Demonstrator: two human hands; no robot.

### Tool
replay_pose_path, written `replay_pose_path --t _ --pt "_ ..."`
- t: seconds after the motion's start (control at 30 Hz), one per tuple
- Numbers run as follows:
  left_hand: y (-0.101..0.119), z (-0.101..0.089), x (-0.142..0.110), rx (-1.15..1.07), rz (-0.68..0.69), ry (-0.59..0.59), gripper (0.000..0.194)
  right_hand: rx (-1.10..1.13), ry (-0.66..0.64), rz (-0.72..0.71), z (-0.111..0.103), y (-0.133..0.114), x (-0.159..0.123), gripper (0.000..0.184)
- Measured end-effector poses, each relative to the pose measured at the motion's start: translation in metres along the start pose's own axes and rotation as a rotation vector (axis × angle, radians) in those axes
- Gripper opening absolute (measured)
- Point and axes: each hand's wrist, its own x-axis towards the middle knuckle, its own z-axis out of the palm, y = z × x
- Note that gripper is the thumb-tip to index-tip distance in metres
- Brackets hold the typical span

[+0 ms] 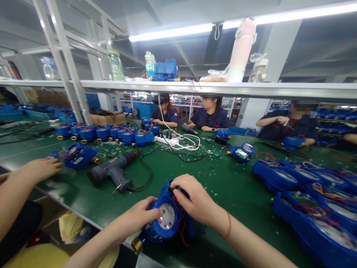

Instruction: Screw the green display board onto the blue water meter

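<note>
A blue water meter (166,219) with a white round dial and a brass pipe end sits tilted on the green table in front of me. My left hand (142,216) grips its left side, thumb lying on the dial's edge. At the meter's upper compartment, my right hand (191,197) has its fingers bent inward among thin wires; the fingertips are partly hidden, so what they pinch does not show. Red wires (182,229) hang from the meter's right side, below my right hand.
A grey heat gun (113,171) lies to the left, its cord curling right. Several blue meters with loose wires (304,178) crowd the right; more (103,133) line the back left. A power strip (167,140) lies beyond. A neighbour's hand (46,169) is at far left. A shelf (178,86) crosses overhead.
</note>
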Motion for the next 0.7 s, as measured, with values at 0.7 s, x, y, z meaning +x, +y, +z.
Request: replay_pose_path --t 0.7 --pt "0.0 0.017 0.014 0.314 0.243 0.114 0.096 -0.338 0.068 0.381 0.042 -0.005 -0.006 0.015"
